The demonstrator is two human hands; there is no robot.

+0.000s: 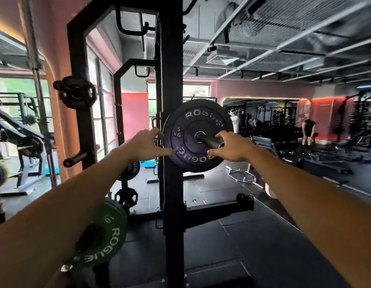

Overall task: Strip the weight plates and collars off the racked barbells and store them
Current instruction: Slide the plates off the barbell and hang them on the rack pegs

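Beside the black steel rack upright [173, 142] that runs top to bottom through the middle of the view, a black round rubber weight plate marked 5 KG [198, 135] sits on the shiny steel barbell sleeve [211, 141], whose open end points toward the near right. The plate's left edge overlaps the upright, so that side is tight; its right edge and the sleeve end face open dark rubber floor [253, 235] stretching to the right and far side. No collar shows on the bare sleeve outside the plate.

Both arms reach forward, nearly straight. The left hand [148, 145] is at the plate's left rim, fingers spread and reaching around the edge by the upright, thumb on the plate's face; whether it grips firmly cannot be told. The right hand [232, 145] lies on the plate's right half just beside the sleeve, fingers spread and lightly bent, thumb low against the face, clasping nothing fully.

Near left and low, a green round rubber plate marked 10 [101, 238] hangs on a storage peg, partly hidden by the left forearm. Higher on the left post, a small black metal plate with grip holes [76, 93] hangs on another peg, with a bare steel peg [75, 159] below it.
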